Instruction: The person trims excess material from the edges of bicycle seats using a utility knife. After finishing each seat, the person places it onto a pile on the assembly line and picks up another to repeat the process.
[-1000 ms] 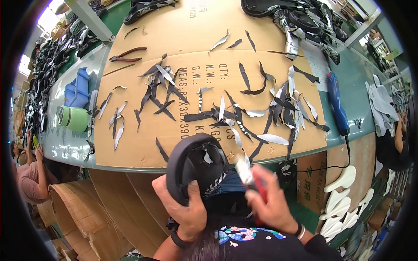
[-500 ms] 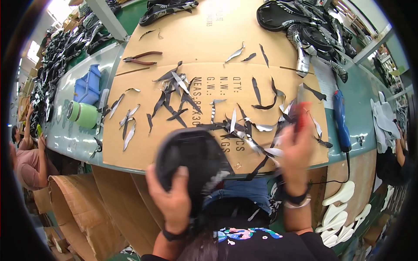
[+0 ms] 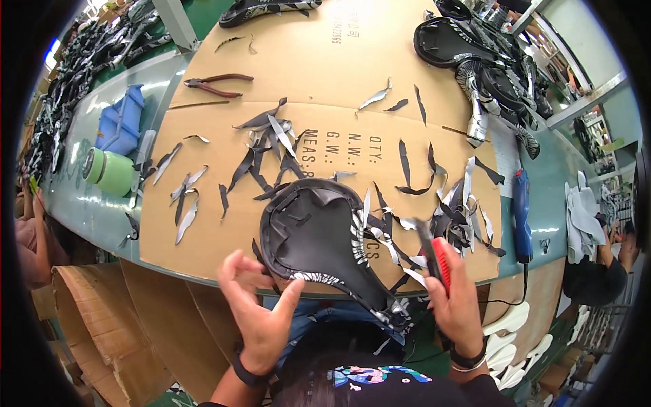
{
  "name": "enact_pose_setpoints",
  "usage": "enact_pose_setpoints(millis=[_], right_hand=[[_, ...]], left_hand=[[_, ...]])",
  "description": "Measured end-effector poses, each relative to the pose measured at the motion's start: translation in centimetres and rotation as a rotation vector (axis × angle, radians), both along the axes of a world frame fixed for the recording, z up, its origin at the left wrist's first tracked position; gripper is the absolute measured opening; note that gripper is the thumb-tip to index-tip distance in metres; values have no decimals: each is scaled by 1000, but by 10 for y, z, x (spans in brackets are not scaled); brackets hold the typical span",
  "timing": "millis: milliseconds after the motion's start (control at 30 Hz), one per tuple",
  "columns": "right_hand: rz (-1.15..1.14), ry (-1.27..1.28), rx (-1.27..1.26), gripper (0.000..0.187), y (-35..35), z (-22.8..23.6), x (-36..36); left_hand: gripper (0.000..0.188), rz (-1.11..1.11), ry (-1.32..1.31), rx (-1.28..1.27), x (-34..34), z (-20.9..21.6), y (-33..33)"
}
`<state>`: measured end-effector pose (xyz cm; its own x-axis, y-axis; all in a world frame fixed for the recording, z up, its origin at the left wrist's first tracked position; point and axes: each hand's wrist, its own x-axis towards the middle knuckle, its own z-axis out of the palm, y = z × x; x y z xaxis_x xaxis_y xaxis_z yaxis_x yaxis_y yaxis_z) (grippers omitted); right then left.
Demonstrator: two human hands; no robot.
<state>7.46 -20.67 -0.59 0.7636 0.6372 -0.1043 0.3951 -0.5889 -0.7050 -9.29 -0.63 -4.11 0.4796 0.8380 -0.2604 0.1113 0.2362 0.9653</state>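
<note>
A black bicycle saddle (image 3: 308,217) with white-patterned edges rests underside up at the near edge of the cardboard, its narrow nose pointing toward me and to the right. Beside its left rim, my left hand (image 3: 261,315) is open, fingers spread; the thumb tip is at the saddle's edge, and whether it touches I cannot tell. My right hand (image 3: 456,305) is closed around a red and black utility knife (image 3: 439,261), held to the right of the saddle, tip pointing away from me. Loose black and grey trimmed strips (image 3: 454,210) lie just beyond the knife.
Pliers (image 3: 218,86) lie far left on the cardboard (image 3: 285,61). A green jar (image 3: 108,171) and blue bin (image 3: 122,121) stand left. More saddles (image 3: 451,44) are piled far right. A corded blue tool (image 3: 521,217) lies right, near white saddle-shaped pieces (image 3: 502,349). People work at both sides.
My left hand has let go of the saddle, which was raised in its grip and now rests on the cardboard. My right hand has brought the knife down toward me, away from the strips.
</note>
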Motion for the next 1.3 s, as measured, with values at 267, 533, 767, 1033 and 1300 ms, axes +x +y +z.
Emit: enact_pose_setpoints(millis=[267,533,767,1033,1300], right_hand=[[350,-215,-162,58,49,23,-22],[304,-252,-392,63,65,18,-24],[261,-157,-382,69,43,7,-52],[490,-150,-627,61,-28,28,-43],[7,104,202,45,23,-9,2]], left_hand=[[46,-669,211,975,26,-13,46],[41,-654,226,931,43,11,34],[33,-643,289,900,51,25,27],[41,-715,379,951,34,18,35],[18,-1083,-138,728,46,25,-13]])
